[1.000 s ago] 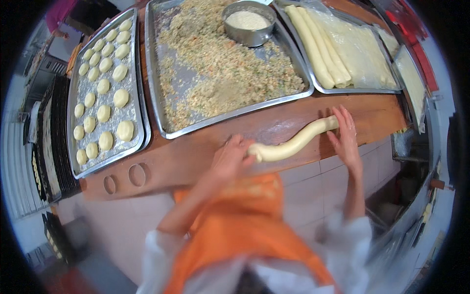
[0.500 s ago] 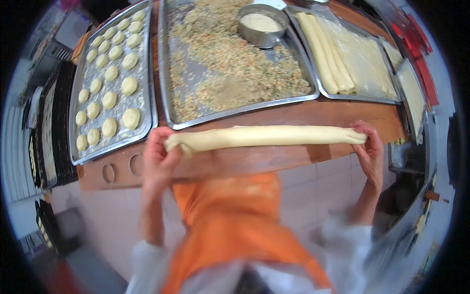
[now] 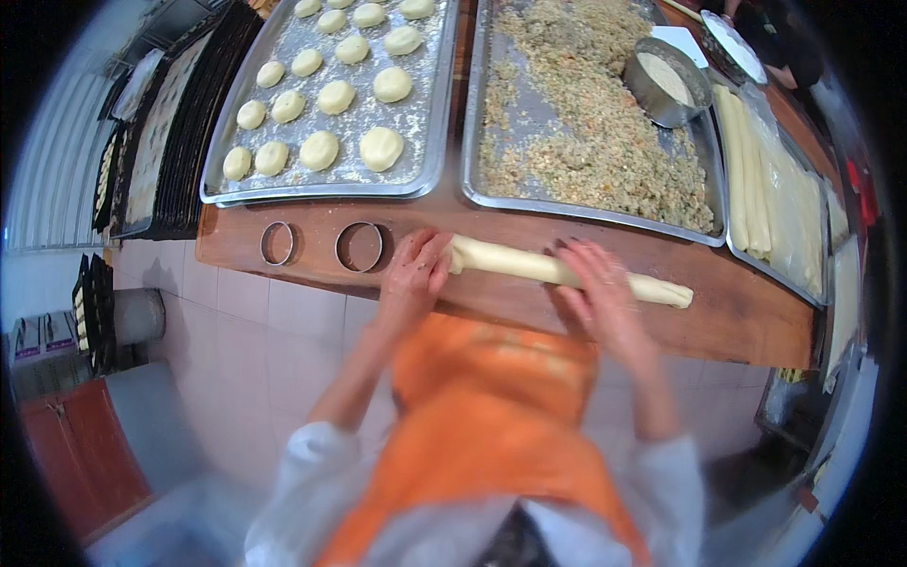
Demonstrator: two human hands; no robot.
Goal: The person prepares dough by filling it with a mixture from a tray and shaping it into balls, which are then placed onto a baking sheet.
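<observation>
A long pale dough roll (image 3: 505, 258) lies along the front of the wooden table. My left hand (image 3: 416, 276) is closed at the roll's left end, with the fingers and thumb against the dough. Across the right half of the roll rests my right hand (image 3: 605, 298), its fingers stretched out over the top and slightly blurred. The roll's right end sticks out past that hand, uncovered. Two metal ring cutters, a smaller one (image 3: 263, 244) and a larger one (image 3: 379, 248), stand to the left of my left hand.
Beyond the rings, a floured metal tray (image 3: 436, 161) carries several round dough pieces. A larger tray (image 3: 472, 180) holds crumbly filling and a metal bowl (image 3: 682, 118) of pale crumbs. Dough rolls (image 3: 751, 203) under plastic lie on a right-hand tray. Another person's hand (image 3: 782, 77) shows far right.
The roll went from being held up by both ends to lying on the table. My right hand moved inward from its end onto its top. The view shifted left.
</observation>
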